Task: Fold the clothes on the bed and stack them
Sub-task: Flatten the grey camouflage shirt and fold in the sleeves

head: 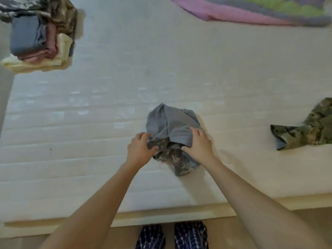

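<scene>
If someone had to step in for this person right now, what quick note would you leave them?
Left hand: grips the near left edge of the grey and camouflage garment.
Right hand: grips its near right edge.
Where: that garment lies bunched on the mattress in front of the person. The stack of folded clothes sits at the far left. A loose camouflage garment lies to the right.
Done: several pieces are folded and stacked.
Left: fold the held garment, add it to the stack, then probably do the loose one. A striped blanket lies at the far edge.
</scene>
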